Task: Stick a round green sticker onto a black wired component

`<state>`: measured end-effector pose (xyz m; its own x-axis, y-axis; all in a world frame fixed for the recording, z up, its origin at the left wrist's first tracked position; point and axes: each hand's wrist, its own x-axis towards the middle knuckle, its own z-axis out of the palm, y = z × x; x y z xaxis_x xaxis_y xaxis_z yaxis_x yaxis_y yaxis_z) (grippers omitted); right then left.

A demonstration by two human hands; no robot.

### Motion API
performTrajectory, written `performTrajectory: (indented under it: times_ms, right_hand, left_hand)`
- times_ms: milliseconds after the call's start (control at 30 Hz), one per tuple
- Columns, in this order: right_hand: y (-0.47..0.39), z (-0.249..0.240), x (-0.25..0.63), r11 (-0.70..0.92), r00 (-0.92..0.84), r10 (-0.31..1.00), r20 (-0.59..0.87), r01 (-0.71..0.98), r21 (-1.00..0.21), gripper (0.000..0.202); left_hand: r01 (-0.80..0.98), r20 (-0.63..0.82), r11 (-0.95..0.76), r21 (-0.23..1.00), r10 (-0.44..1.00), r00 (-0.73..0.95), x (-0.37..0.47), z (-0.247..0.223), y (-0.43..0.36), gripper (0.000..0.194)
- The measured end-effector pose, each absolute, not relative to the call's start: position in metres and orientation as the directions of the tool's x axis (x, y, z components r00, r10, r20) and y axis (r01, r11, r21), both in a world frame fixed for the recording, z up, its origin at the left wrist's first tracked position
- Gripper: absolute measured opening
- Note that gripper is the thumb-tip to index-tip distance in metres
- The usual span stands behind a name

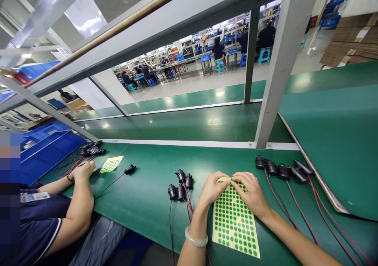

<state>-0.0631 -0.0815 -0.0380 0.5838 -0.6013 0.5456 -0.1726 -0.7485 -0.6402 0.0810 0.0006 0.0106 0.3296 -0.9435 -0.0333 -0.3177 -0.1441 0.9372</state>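
Green table [141,203] runs across the view below a metal frame, and the yellowish sheet with green dots [236,226] lies on it, in front of the person. Its long axis goes from the fingertips back towards the body, with the near end turned a little to the right. The left hand [213,189] is at the far left corner and the right hand [251,195] is at the far right part, so the 2 hands are about equally near. On each hand, the thumb and index finger are almost closed and pinch the far edge; the 2 pinches almost meet. Whether a loose dot is between the tips, I cannot tell. The 4 black parts [189,181] stand beside the left hand, and another black group [284,172] is farther, beyond the right hand and to its right.
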Motion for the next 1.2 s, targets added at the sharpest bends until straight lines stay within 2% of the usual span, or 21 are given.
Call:
performTrajectory:
  times_ms: [333, 467, 567, 733, 967, 1200]
  right_hand:
    - [-0.083, -0.035, -0.063, -0.758, 0.53, -0.619, 0.58, -0.21, -0.617, 0.017]
    - [-0.09, -0.034, -0.064, -0.762, 0.442, -0.633, 0.635, -0.215, -0.61, 0.015]
    - [-0.093, -0.035, -0.065, -0.767, 0.396, -0.634, 0.664, -0.212, -0.605, 0.014]
    - [-0.09, -0.035, -0.064, -0.777, 0.435, -0.611, 0.661, -0.172, -0.605, 0.013]
    - [-0.091, -0.033, -0.064, -0.755, 0.526, -0.578, 0.624, -0.054, -0.653, 0.011]
    - [-0.092, -0.032, -0.063, -0.694, 0.63, -0.555, 0.544, 0.01, -0.72, 0.013]
  left_hand:
    - [-0.448, -0.018, -0.18, 0.875, -0.939, 0.343, 0.079, 0.01, 0.001, 0.014]
    - [-0.6, 0.165, -0.205, 0.774, -0.848, 0.503, 0.071, 0.012, 0.003, 0.024]
    - [-0.684, 0.227, -0.129, 0.718, -0.885, 0.406, 0.061, 0.013, 0.002, 0.018]
    - [-0.642, 0.17, -0.035, 0.766, -0.952, 0.254, 0.055, 0.012, -0.001, 0.016]
    - [-0.541, 0.147, -0.049, 0.84, -0.938, 0.314, 0.065, 0.017, -0.001, 0.008]
    - [-0.493, 0.093, -0.041, 0.869, -0.965, 0.243, 0.073, 0.008, -0.002, 0.009]
